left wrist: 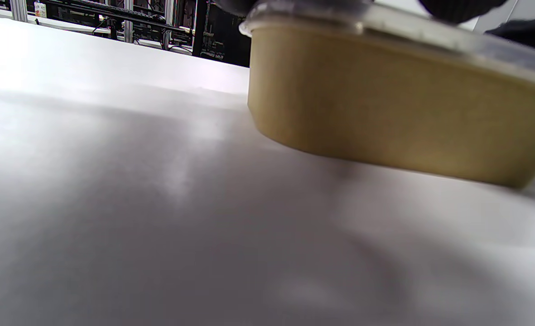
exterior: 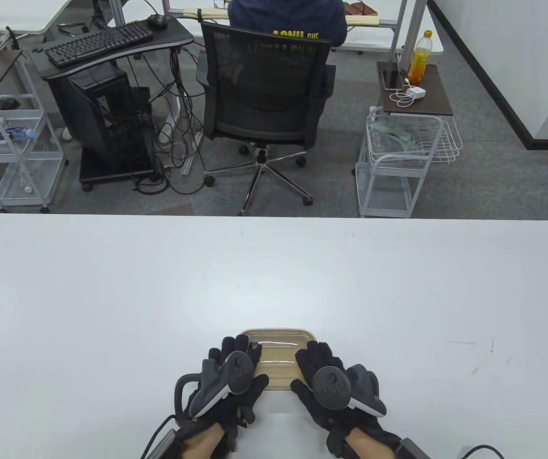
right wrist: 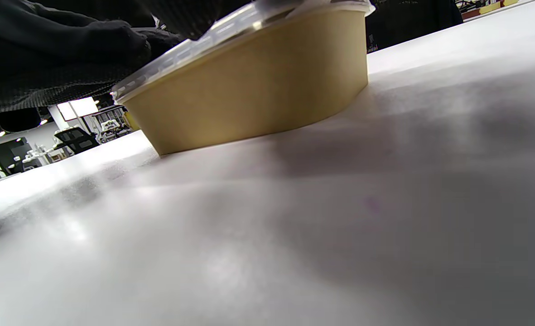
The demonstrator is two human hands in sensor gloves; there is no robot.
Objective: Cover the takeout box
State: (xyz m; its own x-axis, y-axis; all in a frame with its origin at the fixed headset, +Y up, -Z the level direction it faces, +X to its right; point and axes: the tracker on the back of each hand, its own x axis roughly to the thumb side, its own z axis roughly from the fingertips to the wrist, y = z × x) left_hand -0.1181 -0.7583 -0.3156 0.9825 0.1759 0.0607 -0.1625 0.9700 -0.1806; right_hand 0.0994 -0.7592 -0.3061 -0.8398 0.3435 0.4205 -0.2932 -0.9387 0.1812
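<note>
**Tan takeout box with clear lid, both hands on top**

Tan paper box, oblong with rounded corners, standing on white table near its front edge, about midway across. Clear plastic lid lying over the rim; seen in left wrist view as a pale lip running along the top of the wall, in right wrist view as a ribbed transparent edge overhanging the tan side. Whether fully snapped down all round: cannot tell.

Left hand, black glove, grey tracker strapped on the back, laid flat on the left end of the lid, fingers spread and reaching over the far-left corner. Pressing rather than pinching.

Right hand, same glove and tracker, laid flat on the right end of the lid, fingers spread toward the far-right corner. Thumbs of both hands at the near long edge of the box. Middle strip of lid showing uncovered between the two hands.

Box base flat on the table in both wrist views, dark shadow under it.

Beyond the table: black mesh office chair with a seated person in dark top, black keyboard on a dark desk, computer tower below it, white wire carts at left and right, orange drink bottle on a small brown side table.
</note>
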